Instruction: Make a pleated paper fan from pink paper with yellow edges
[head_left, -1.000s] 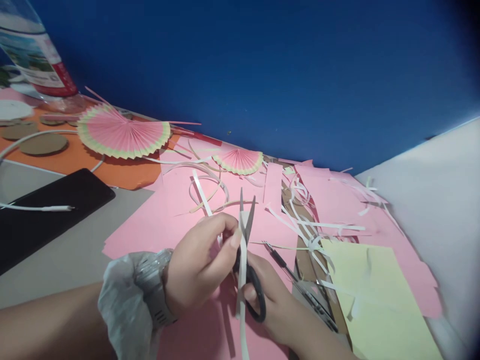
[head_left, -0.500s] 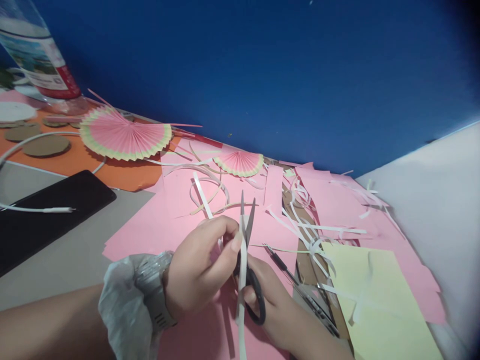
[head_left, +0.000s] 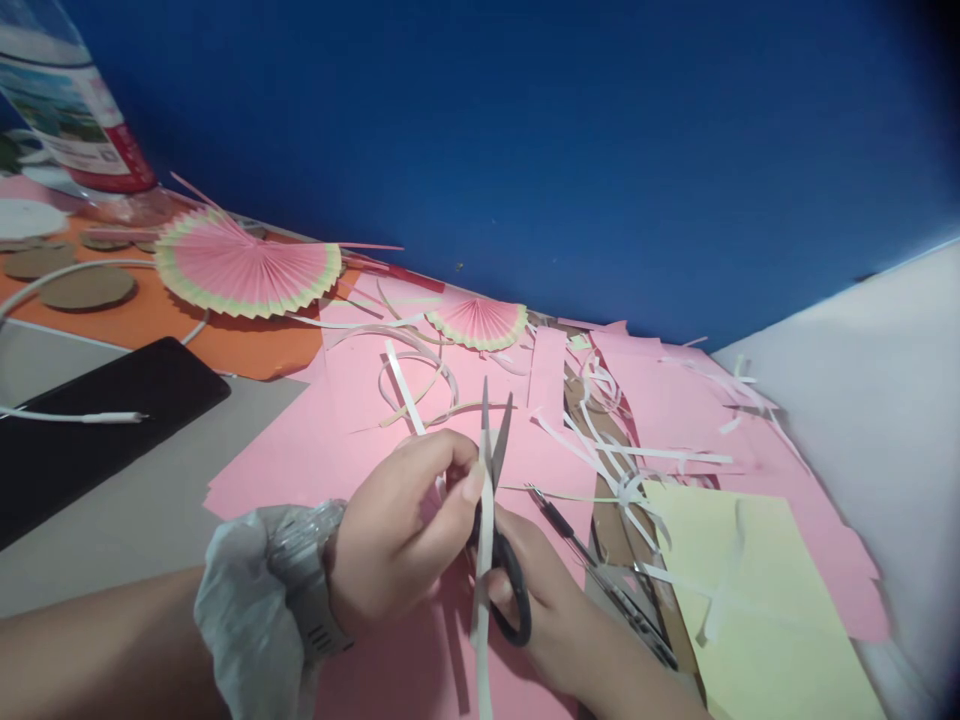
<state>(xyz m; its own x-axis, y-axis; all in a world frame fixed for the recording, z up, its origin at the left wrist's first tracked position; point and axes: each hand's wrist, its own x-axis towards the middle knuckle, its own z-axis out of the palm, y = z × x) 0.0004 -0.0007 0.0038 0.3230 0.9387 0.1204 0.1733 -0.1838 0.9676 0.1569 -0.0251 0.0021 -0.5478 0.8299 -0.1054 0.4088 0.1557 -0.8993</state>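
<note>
My left hand (head_left: 416, 525) pinches a narrow white paper strip (head_left: 486, 610) near its upper end, and the strip hangs down past the bottom of the view. In my right hand (head_left: 544, 600) are black-handled scissors (head_left: 504, 450), blades pointing away from me and slightly parted. The strip's upper end lies against the left blade. Part of the scissors' handle is hidden behind the strip and my left fingers. Another white strip (head_left: 403, 385) sticks out beyond my left hand; whether I hold it, I cannot tell. Pink paper (head_left: 285, 450) lies beneath both hands.
Two pleated pink paper fans (head_left: 251, 265) with yellow-green edges stand towards the blue partition (head_left: 480, 150). To the left are a black phone (head_left: 112, 430), a white cable (head_left: 82, 415), cardboard discs (head_left: 88, 288) and a bottle (head_left: 82, 130). A pen (head_left: 555, 515), paper scraps and yellow paper (head_left: 765, 590) lie right.
The scissor blades look slightly wider apart. Both hands keep nearly the same place and grip, and the view has shifted very slightly.
</note>
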